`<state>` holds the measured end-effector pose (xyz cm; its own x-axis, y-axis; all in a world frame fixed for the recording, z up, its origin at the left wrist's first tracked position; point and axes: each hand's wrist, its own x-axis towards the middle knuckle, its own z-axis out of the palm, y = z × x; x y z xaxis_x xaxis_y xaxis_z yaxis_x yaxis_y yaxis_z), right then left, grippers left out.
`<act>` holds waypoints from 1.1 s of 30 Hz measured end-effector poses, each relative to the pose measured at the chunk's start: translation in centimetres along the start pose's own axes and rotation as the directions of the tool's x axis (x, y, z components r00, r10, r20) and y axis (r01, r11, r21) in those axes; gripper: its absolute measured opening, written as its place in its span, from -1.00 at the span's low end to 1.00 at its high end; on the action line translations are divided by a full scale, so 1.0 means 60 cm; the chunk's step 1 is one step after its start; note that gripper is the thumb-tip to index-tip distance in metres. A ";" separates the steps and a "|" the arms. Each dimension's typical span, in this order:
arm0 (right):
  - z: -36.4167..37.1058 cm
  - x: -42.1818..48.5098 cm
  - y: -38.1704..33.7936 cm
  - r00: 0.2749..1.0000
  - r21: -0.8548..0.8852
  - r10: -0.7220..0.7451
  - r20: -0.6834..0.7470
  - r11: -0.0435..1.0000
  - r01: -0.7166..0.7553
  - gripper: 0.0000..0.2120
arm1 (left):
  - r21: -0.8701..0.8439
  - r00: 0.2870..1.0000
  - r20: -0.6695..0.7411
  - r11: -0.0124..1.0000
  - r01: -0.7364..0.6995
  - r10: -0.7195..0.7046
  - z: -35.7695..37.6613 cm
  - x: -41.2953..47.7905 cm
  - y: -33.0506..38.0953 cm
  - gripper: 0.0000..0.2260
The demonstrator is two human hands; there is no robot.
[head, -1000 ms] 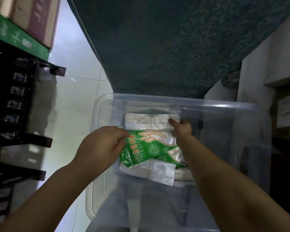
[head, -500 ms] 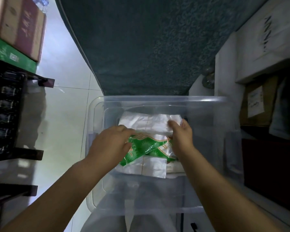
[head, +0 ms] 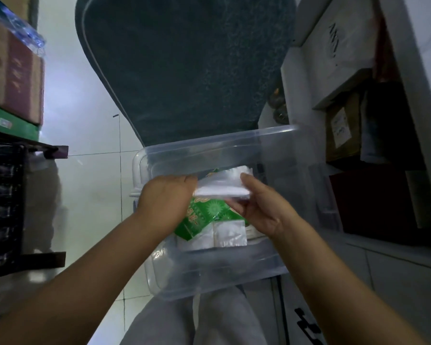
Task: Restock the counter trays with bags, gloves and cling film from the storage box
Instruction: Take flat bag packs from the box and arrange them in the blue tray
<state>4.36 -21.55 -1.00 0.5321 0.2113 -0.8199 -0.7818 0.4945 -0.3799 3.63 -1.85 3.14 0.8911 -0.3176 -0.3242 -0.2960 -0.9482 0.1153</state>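
Note:
A clear plastic storage box (head: 209,148) sits in front of me, above my knees. Over its middle I hold a flat pack of white plastic bags (head: 222,186) lifted up: my left hand (head: 167,200) grips its left end, my right hand (head: 259,207) pinches its right end. Under it lies a green packet of disposable gloves (head: 202,216), tilted, resting on more white bag packs (head: 227,234) on the box bottom. Whether my right hand's lower fingers touch the glove packet is unclear.
A dark teal lid or board (head: 189,70) leans behind the box. Stacked cartons (head: 13,78) on a dark rack (head: 5,195) stand at the left over white floor tiles. White boxes and a cabinet (head: 358,95) crowd the right side.
Both hands closed on the top white bag pack and raised it off the pile, above the green glove packet. The camera tilted up, showing more of the lid and shelves.

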 end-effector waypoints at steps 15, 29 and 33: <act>-0.143 0.151 0.161 0.969 -0.972 -0.222 -0.113 -0.176 -0.153 -0.53 | -0.332 0.952 -0.039 0.903 0.274 -0.303 0.048 -0.043 -0.075 -0.81; -0.110 0.052 0.103 0.938 -0.991 -0.317 -0.137 0.053 -0.127 -0.86 | -0.507 0.913 0.030 0.781 0.365 -0.408 0.019 -0.070 -0.044 -0.83; -0.081 -0.055 0.056 0.845 -0.992 -0.532 -0.052 0.125 0.017 -0.69 | -0.654 0.898 0.161 0.636 0.408 -0.410 -0.018 -0.086 -0.015 -0.87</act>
<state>-1.58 -24.69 -1.64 0.8486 -0.1286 -0.5133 -0.4109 -0.7713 -0.4861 -0.31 0.64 5.71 0.8661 0.1030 -0.4891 0.4004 -0.7287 0.5556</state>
